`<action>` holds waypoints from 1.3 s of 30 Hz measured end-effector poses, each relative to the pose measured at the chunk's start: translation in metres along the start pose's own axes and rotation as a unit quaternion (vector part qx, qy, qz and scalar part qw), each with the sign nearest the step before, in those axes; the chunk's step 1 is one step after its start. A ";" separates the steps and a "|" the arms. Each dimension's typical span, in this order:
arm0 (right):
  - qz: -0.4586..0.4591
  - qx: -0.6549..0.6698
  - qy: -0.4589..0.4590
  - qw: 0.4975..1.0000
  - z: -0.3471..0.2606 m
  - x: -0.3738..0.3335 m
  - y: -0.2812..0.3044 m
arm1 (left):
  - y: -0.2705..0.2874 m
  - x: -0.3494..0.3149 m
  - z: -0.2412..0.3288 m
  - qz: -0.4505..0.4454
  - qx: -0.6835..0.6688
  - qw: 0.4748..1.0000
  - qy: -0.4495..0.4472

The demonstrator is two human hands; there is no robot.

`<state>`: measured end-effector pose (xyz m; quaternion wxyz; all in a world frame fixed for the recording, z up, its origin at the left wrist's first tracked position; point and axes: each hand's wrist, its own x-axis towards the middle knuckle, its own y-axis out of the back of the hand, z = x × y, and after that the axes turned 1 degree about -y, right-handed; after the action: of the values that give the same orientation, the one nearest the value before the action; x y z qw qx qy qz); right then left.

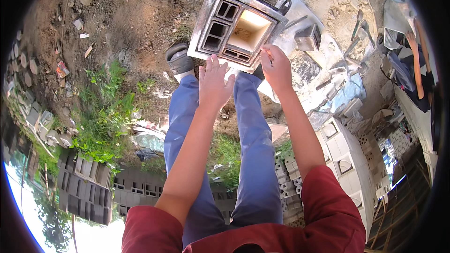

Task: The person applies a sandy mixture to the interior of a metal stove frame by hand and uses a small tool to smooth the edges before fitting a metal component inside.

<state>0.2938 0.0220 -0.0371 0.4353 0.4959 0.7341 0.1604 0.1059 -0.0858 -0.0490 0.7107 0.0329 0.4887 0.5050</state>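
A metal-framed block mold (201,33) sits on the ground just beyond my feet. Inside its frame are several dark rectangular openings and one large pale, sunlit hollow (249,30). My left hand (214,80) reaches to the near edge of the mold, fingers stretched out and spread, with nothing visible in it. At the mold's near right corner, my right hand (277,68) is closed in a pinch. Something small and thin shows at its fingertips, too little of it to name. Whether either hand touches the frame is hard to tell.
Right of the mold, a whitish sheet (304,82) carries sandy mix (333,0), a small metal box (308,39) and a trowel-like tool (358,20). Stacked concrete blocks (84,178) stand at the lower left, pale ones (344,159) at the right. Another person's arm (416,61) shows at far right.
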 end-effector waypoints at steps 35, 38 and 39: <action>0.399 -0.056 -0.124 0.907 0.440 0.245 0.128 | -0.115 0.142 0.223 0.000 -0.101 0.970 -0.222; 0.307 -0.099 -0.202 0.925 0.423 0.250 0.128 | -0.108 0.146 0.212 0.023 -0.119 0.973 -0.195; 0.308 -0.127 -0.169 0.928 0.423 0.248 0.134 | -0.109 0.146 0.211 0.036 -0.139 0.973 -0.184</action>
<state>0.6780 0.2154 -0.3071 0.5409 0.6582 0.4346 0.2922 0.3354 0.0651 -0.0949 0.7672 0.0439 0.2736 0.5785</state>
